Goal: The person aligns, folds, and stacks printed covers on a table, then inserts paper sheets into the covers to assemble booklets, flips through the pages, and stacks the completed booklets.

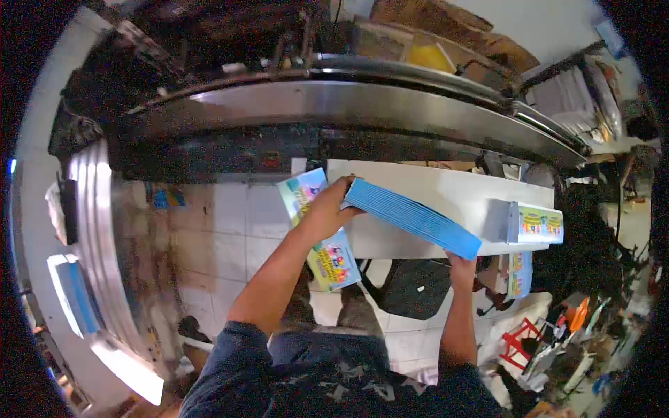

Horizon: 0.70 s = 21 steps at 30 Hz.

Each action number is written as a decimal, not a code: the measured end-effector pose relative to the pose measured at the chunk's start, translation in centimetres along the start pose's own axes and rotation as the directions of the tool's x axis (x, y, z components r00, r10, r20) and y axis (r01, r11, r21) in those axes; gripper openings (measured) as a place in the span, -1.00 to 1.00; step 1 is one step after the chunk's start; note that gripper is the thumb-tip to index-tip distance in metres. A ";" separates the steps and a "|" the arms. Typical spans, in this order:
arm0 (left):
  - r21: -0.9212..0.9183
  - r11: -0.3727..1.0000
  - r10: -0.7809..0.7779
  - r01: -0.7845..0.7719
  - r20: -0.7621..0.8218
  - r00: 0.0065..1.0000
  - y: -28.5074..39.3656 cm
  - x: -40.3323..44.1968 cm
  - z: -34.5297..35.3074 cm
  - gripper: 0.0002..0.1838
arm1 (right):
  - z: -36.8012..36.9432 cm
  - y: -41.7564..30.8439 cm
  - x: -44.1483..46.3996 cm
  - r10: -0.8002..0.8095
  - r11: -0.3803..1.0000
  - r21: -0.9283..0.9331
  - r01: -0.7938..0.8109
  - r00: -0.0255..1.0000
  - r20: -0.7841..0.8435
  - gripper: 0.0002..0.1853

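A thick stack of blue-edged booklets [411, 216] is tilted above the white table, its layered edges facing up. My left hand [331, 207] is closed around the upper left end of the stack. At the lower right end my right hand [460, 267] grips the same stack, its fingers partly hidden beneath. Below my left forearm shows a printed sheet [334, 263] with coloured figures and lettering; whether my left hand also holds it I cannot tell.
On the right part of the white table [446, 187] stands another stack of printed booklets [535, 224]. A black chair seat [417, 287] is below the table's near edge. A long metal beam [390, 99] runs behind. A red stool [521, 343] stands amid clutter at lower right.
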State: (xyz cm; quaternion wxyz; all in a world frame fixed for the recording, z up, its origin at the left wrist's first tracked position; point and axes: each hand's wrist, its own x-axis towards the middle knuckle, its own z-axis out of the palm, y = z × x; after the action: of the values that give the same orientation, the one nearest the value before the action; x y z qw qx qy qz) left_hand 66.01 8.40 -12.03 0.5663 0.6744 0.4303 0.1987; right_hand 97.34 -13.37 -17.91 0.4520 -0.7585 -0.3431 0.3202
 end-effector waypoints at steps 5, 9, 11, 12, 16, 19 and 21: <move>-0.182 0.981 -0.067 0.069 0.020 0.998 -4.3 0.5 2.6 -0.04 | -3.9 6.0 0.4 -0.110 0.766 -0.573 0.291 0.938 0.330 -0.47; -0.100 0.995 0.003 -0.014 -0.106 0.994 -5.5 -0.2 3.9 0.02 | -5.6 -4.7 3.7 0.183 0.750 -0.652 0.113 0.911 0.369 -0.17; -0.144 0.982 0.100 -0.120 -0.140 0.985 -6.2 -0.3 4.5 0.01 | -4.3 -9.0 4.4 0.100 0.817 -0.574 0.056 0.966 0.237 -0.17; -0.148 0.982 0.097 -0.118 -0.139 0.985 -6.3 -0.2 4.6 -0.02 | -2.9 -10.3 4.6 0.027 0.829 -0.548 0.108 0.972 0.232 -0.15; -0.178 0.977 0.093 -0.119 -0.148 0.985 -5.8 0.1 4.4 0.02 | 5.3 -13.4 3.6 -0.107 0.622 -0.568 0.539 0.777 0.620 0.09; -0.200 0.977 0.036 -0.068 -0.159 0.987 -6.1 0.3 4.7 0.18 | 7.5 -13.2 4.5 -0.190 0.337 -0.627 0.702 0.703 0.685 0.25; -0.190 0.978 0.051 -0.088 -0.193 0.980 -6.2 -0.2 4.9 0.20 | 7.6 -13.1 4.6 -0.112 0.343 -0.696 0.631 0.763 0.636 0.31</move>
State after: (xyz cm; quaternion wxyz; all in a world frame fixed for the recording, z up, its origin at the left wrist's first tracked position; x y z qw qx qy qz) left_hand 67.42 5.28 -19.14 0.5802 0.6077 0.4358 0.3227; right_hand 90.86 -1.46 -9.80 -0.0517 -0.6667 -0.7278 0.1522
